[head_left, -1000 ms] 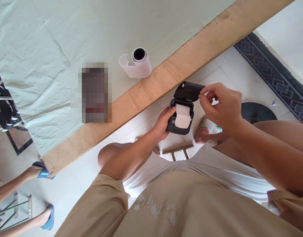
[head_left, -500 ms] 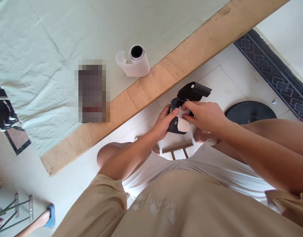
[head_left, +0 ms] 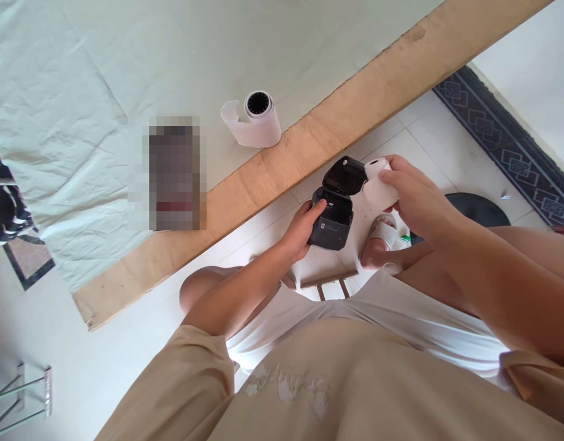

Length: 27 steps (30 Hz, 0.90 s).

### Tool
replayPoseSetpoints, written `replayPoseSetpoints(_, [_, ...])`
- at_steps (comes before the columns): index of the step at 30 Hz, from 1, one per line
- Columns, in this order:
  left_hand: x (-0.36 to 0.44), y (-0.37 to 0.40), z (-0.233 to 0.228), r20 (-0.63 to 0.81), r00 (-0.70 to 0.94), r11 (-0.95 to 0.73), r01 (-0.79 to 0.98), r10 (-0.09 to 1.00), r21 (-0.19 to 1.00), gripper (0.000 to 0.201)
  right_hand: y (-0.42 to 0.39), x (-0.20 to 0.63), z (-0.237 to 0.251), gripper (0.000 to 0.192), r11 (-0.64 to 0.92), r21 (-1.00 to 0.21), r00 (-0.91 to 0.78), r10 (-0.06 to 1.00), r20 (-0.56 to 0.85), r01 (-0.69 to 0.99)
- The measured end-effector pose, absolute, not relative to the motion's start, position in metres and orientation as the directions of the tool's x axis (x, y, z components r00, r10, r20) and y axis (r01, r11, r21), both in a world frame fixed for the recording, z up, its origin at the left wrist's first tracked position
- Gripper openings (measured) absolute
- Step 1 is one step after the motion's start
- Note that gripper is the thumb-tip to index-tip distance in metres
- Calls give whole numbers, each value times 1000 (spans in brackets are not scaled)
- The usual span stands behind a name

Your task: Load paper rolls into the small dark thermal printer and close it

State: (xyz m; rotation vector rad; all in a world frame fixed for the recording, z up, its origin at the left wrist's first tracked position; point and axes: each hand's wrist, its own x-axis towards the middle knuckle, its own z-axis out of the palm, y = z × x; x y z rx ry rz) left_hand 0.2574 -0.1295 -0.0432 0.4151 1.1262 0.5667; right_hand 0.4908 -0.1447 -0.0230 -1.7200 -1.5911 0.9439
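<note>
My left hand [head_left: 304,228] grips a small black label printer [head_left: 330,234] by its left side, thumb on the top edge. The printer's lid [head_left: 345,174] stands raised, and the bay inside shows bare and dark. In my right hand [head_left: 408,184] is a white paper roll [head_left: 379,187], pinched between thumb and fingers just right of the raised lid. Another white paper roll [head_left: 262,125] with a black core stands on the table near its wooden edge, its loose end curling left.
A pale green cloth [head_left: 102,55] covers the table, bordered by a wooden strip [head_left: 323,119]. A blurred-out rectangular object [head_left: 174,177] lies near that edge. Below are a dark round object [head_left: 477,209] on the tiled floor and a metal-legged stool [head_left: 22,389] at lower left.
My right hand has lifted the white paper roll out of the label printer and moved it up and right. My left hand still holds the printer.
</note>
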Motion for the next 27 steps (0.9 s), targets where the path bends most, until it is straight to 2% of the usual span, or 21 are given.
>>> replayPoseSetpoints(3, [258,-131,-42,-724,321,791,-213,610,573,45,-146,490,-19,28,-134,-814,115,990,-83,565])
replayPoseSetpoints(7, [258,-132,-41,-728,320,794,-208,607,571,40,-142,488,-3,45,104,-819,67,983,171,565])
replayPoseSetpoints(10, [258,-133,-41,-713,332,786,-227,617,575,37,-126,485,20,45,264,-784,11,945,326,562])
replayPoseSetpoints(14, [258,-134,-39,-705,358,790,-253,613,558,38,-91,471,69,43,325,-670,10,896,445,667])
replayPoseSetpoints(16, [258,-134,-39,-711,363,798,-264,603,542,38,-69,459,93,45,275,-632,20,908,418,725])
replayPoseSetpoints(17, [257,-134,-38,-712,364,800,-270,600,536,37,-58,453,102,39,203,-602,49,925,376,772])
replayPoseSetpoints(19, [257,-133,-38,-709,368,798,-284,602,531,37,-35,440,111,43,99,-535,67,957,283,839])
replayPoseSetpoints(22, [256,-133,-36,-692,381,790,-307,613,531,37,-10,428,104,52,51,-415,11,990,144,908])
replayPoseSetpoints(24, [256,-133,-34,-680,393,785,-314,619,533,35,-4,426,93,60,16,-384,0,999,43,923])
replayPoseSetpoints(26, [255,-134,-33,-674,399,784,-311,621,538,34,-6,427,85,63,17,-385,-15,1000,7,923])
replayPoseSetpoints(27, [255,-135,-32,-674,398,783,-308,622,541,33,-8,428,84,64,27,-389,-14,999,35,921])
